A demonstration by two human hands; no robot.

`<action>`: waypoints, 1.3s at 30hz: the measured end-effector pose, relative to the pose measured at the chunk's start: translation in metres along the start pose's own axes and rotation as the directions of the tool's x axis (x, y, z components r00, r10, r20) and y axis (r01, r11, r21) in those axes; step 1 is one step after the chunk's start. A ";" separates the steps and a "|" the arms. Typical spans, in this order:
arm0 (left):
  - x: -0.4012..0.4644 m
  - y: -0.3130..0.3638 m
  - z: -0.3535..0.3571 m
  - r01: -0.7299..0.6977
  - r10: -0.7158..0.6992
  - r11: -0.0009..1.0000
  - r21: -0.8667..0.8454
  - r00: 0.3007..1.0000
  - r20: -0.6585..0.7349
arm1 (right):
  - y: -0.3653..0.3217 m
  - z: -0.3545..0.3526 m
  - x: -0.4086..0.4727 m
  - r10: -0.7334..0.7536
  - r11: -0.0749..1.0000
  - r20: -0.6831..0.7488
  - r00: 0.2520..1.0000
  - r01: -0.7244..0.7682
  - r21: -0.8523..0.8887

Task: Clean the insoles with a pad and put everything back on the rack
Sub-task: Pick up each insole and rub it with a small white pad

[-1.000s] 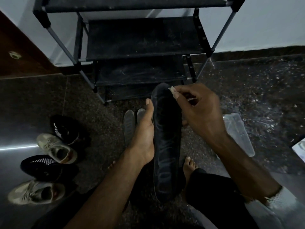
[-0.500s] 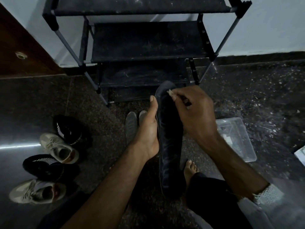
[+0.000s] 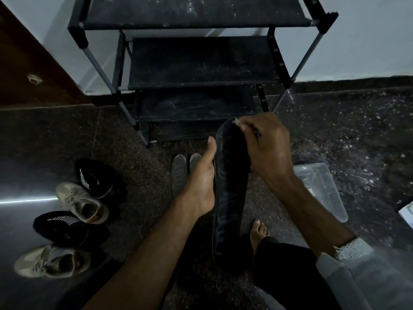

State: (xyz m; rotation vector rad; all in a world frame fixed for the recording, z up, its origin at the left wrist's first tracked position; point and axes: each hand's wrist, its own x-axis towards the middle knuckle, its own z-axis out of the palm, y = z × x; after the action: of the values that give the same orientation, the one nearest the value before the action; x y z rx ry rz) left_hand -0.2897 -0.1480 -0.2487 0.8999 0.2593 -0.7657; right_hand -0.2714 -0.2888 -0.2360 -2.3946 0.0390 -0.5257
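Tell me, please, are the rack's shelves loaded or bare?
Bare, where visible: the shoe rack shows only dusty black shelves, and four shoes sit on the floor.

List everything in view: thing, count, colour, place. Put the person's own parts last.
shoe rack: one, black shelves on grey poles, against the wall ahead.
black insole: one, held upright at centre.
pad: one, pale, at the black insole's top end.
grey insoles: two, on the floor before the rack.
black shoes: two, floor, left.
beige sneakers: two, floor, left, alternating with the black shoes.
clear plastic box: one, floor, right.
left hand: grips the black insole's left edge.
right hand: pinches the pad on the black insole.
bare foot: one, beside the black insole's lower end.
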 end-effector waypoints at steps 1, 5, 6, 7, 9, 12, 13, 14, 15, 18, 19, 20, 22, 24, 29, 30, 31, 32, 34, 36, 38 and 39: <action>0.000 -0.001 0.001 0.006 -0.006 1.000 0.003 1.000 0.005 | -0.004 0.001 -0.001 -0.007 1.000 0.005 1.000 0.007 0.012; 0.000 0.000 -0.002 0.010 -0.010 1.000 -0.010 0.999 -0.044 | -0.023 0.013 -0.016 -0.123 0.992 0.151 0.981 0.121 0.020; 0.001 0.001 -0.003 0.008 -0.008 1.000 -0.002 0.999 -0.052 | -0.021 0.013 -0.014 -0.135 0.991 0.162 0.978 0.135 0.011; 0.001 0.001 -0.004 0.011 -0.010 1.000 0.012 0.999 -0.039 | -0.017 0.011 -0.010 -0.124 0.992 0.149 0.981 0.125 0.000; 0.001 0.001 -0.002 0.018 -0.018 0.999 0.049 1.000 -0.001 | -0.006 0.004 0.001 -0.047 0.999 0.081 0.996 0.049 -0.024; -0.001 0.002 0.002 0.015 -0.017 0.995 0.095 1.000 0.023 | -0.005 -0.001 0.005 0.006 1.000 0.029 1.000 -0.005 -0.029; -0.001 0.002 0.001 0.012 -0.013 0.996 0.090 1.000 0.016 | -0.011 0.001 0.001 -0.022 1.000 0.051 0.998 0.022 -0.008; 0.000 0.002 0.000 0.007 -0.007 0.997 0.074 1.000 0.003 | -0.019 0.005 -0.005 -0.067 0.998 0.086 0.994 0.067 0.008; 0.000 0.002 -0.002 0.003 -0.002 0.998 0.058 1.000 -0.017 | -0.027 0.009 -0.011 -0.120 0.993 0.119 0.986 0.119 0.013; 0.002 0.003 -0.006 -0.010 0.010 0.999 0.032 1.000 -0.021 | -0.029 0.008 -0.013 -0.198 0.978 0.153 0.968 0.207 -0.039; 0.002 0.004 -0.006 -0.005 0.005 1.000 0.029 1.000 -0.008 | -0.022 0.005 -0.007 -0.181 0.979 0.126 0.975 0.191 -0.071; 0.003 0.005 -0.006 0.002 -0.002 0.999 0.032 1.000 0.000 | -0.013 0.003 -0.002 -0.143 0.984 0.093 0.985 0.152 -0.097; 0.004 0.005 -0.006 0.008 -0.008 1.000 0.029 1.000 0.001 | 0.001 -0.004 0.003 -0.067 0.992 0.036 0.997 0.070 -0.101; 0.006 0.004 -0.008 -0.006 0.006 1.000 0.004 1.000 0.000 | -0.001 -0.001 -0.005 -0.086 0.993 0.054 0.995 0.090 -0.080; 0.006 0.011 -0.012 -0.043 0.040 0.993 -0.106 0.999 -0.035 | -0.034 0.016 -0.038 -0.243 0.965 0.193 0.951 0.257 -0.051; 0.005 0.011 -0.011 -0.052 0.048 0.993 -0.109 0.998 -0.038 | -0.032 0.015 -0.035 -0.246 0.961 0.199 0.949 0.266 -0.078; 0.004 0.012 -0.009 -0.055 0.052 0.993 -0.104 0.998 -0.032 | -0.026 0.014 -0.029 -0.231 0.960 0.180 0.956 0.254 -0.118; 0.004 0.012 -0.008 -0.053 0.052 0.994 -0.091 0.998 -0.019 | -0.018 0.013 -0.022 -0.184 0.967 0.146 0.972 0.206 -0.152; 0.003 0.010 -0.003 -0.036 0.037 0.998 -0.052 0.999 0.006 | -0.004 0.008 -0.008 -0.050 0.983 0.053 0.997 0.059 -0.172; 0.003 0.009 -0.002 -0.033 0.033 0.999 -0.042 0.999 0.004 | -0.004 0.010 -0.010 -0.023 0.992 0.032 0.999 0.027 -0.124; 0.003 0.011 -0.005 -0.042 0.041 0.997 -0.072 0.999 -0.004 | -0.020 0.016 -0.024 -0.112 0.991 0.086 0.990 0.118 -0.069; 0.004 0.012 -0.006 -0.051 0.051 0.995 -0.085 0.999 -0.009 | -0.026 0.018 -0.031 -0.144 0.987 0.112 0.983 0.150 -0.052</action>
State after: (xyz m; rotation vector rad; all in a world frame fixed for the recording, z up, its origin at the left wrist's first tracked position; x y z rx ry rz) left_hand -0.2784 -0.1404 -0.2474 0.8250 0.2717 -0.6994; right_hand -0.2962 -0.2524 -0.2430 -2.4943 -0.1735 -0.4678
